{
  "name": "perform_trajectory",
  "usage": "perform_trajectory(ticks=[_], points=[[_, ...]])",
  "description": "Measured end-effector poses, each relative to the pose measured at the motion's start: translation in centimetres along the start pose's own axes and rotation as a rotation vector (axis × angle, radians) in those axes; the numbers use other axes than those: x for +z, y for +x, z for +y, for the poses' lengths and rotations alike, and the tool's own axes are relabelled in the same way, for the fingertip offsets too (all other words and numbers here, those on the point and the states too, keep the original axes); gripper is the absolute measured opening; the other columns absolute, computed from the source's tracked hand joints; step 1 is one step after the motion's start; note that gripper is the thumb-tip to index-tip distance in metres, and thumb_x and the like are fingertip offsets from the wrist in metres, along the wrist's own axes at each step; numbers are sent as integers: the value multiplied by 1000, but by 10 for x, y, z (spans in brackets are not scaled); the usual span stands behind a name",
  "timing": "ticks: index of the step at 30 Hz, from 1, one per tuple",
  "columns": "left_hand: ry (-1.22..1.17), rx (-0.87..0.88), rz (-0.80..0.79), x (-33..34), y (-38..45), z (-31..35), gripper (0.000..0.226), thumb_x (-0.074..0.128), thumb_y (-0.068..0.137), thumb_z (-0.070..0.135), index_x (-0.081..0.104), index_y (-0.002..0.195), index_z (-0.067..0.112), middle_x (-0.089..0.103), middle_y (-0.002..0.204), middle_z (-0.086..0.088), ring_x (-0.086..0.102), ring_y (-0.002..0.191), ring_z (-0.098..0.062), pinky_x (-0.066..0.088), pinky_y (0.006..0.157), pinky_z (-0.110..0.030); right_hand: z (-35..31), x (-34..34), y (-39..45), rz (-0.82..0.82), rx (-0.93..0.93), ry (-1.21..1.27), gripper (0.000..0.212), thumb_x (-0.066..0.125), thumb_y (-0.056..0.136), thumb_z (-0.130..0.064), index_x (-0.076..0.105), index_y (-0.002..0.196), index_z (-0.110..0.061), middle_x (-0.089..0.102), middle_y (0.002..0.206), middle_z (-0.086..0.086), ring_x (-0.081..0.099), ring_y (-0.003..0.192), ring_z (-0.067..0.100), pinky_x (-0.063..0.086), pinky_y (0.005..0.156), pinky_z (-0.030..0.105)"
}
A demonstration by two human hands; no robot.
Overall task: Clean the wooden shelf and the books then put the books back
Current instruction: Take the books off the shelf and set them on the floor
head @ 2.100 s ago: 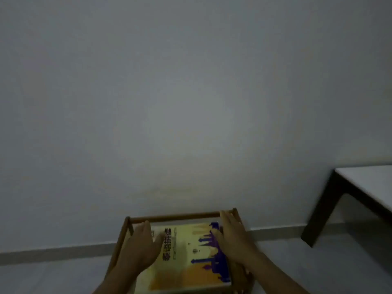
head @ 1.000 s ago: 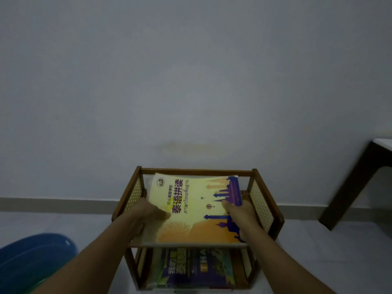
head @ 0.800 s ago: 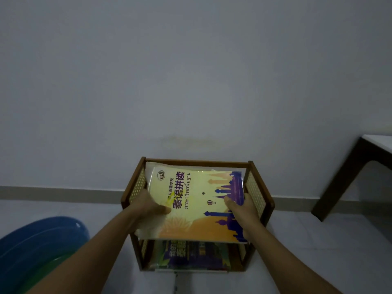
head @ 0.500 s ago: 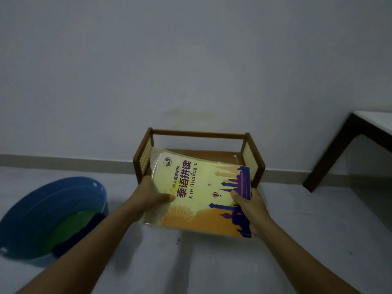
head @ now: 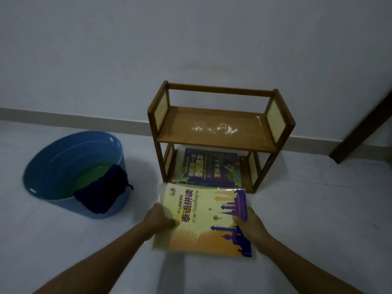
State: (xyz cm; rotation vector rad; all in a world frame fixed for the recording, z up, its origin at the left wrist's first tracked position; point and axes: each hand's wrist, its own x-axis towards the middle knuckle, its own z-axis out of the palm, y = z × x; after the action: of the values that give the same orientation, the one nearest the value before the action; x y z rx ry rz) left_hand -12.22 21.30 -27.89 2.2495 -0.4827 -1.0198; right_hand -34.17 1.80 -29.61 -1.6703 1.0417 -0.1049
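Yellow-and-orange softcover book (head: pixel 203 221) I hold by both side edges: large purple title "泰语拼读", smaller lines beside it illegible. Dark purple book (head: pixel 210 168) lying on my wooden shelf's bottom tier: letters "HA" legible, Chinese title too dim to read.

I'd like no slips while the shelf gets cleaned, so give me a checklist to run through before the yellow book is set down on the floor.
1. Both hands grip the book: ok. Left hand and right hand hold the yellow book by its side edges.
2. Top tier emptied: ok. The wooden shelf shows only white dust there.
3. Lower tier emptied: not ok. The purple book lies there.
4. Cloth ready: ok. The dark cloth hangs over the rim of the blue basin.
5. Floor under the book dry: cannot tell.
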Motion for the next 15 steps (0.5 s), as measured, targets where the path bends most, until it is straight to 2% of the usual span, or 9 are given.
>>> perform_trajectory(ticks=[2, 4, 8, 10, 12, 14, 15], points=[[28, -49, -15, 14, 18, -25, 48, 81, 71, 21, 53, 107, 6, 64, 97, -3, 65, 87, -17, 58, 71, -29, 15, 11, 10, -25, 50, -58, 29, 55, 95, -14, 51, 123, -14, 65, 109, 6, 64, 93, 18, 55, 78, 34], [51, -91, -49, 25, 35, -45, 55, 83, 67, 25, 54, 109, 6, 65, 97, -3, 66, 86, -16, 59, 74, -31, 27, 19, 19, -36, 116, -91, 30, 54, 95, -13, 48, 125, -15, 63, 110, 5, 62, 90, 14, 50, 65, 22], [121, -143, -65, 42, 58, -71, 81, 86, 49, 41, 53, 113, 6, 65, 98, -2, 65, 86, -15, 59, 68, -26, 48, 29, 30, -26, 154, -194, 30, 56, 95, -15, 43, 121, -18, 59, 109, 4, 61, 92, 17, 42, 57, 13], [176, -147, -65, 45, 67, -77, 90, 86, 43, 47, 50, 114, 6, 63, 100, -2, 65, 88, -16, 59, 67, -26, 56, 31, 33, -11, 144, -257, 31, 58, 94, -17, 43, 121, -18, 59, 112, 6, 61, 91, 17, 44, 58, 12], [326, -125, -82, 41, 68, -69, 90, 81, 47, 57, 51, 115, 7, 63, 103, -2, 64, 91, -16, 59, 75, -30, 63, 30, 37, -8, 122, -318, 35, 64, 89, -23, 50, 119, -12, 59, 113, 14, 63, 87, 15, 54, 65, 20], [599, -117, -165, 31, 67, -53, 71, 70, 69, 60, 53, 116, 10, 62, 110, -2, 62, 100, -17, 53, 90, -33, 62, 26, 42, -11, 97, -442, 44, 66, 85, -31, 51, 122, -12, 54, 116, 15, 58, 95, 18, 53, 80, 28], [692, -117, -169, 25, 72, -45, 58, 63, 80, 56, 55, 116, 12, 62, 111, -2, 61, 102, -17, 51, 93, -32, 55, 22, 46, 3, 69, -498, 48, 65, 87, -33, 48, 127, -12, 50, 120, 14, 53, 103, 21, 49, 84, 27]])
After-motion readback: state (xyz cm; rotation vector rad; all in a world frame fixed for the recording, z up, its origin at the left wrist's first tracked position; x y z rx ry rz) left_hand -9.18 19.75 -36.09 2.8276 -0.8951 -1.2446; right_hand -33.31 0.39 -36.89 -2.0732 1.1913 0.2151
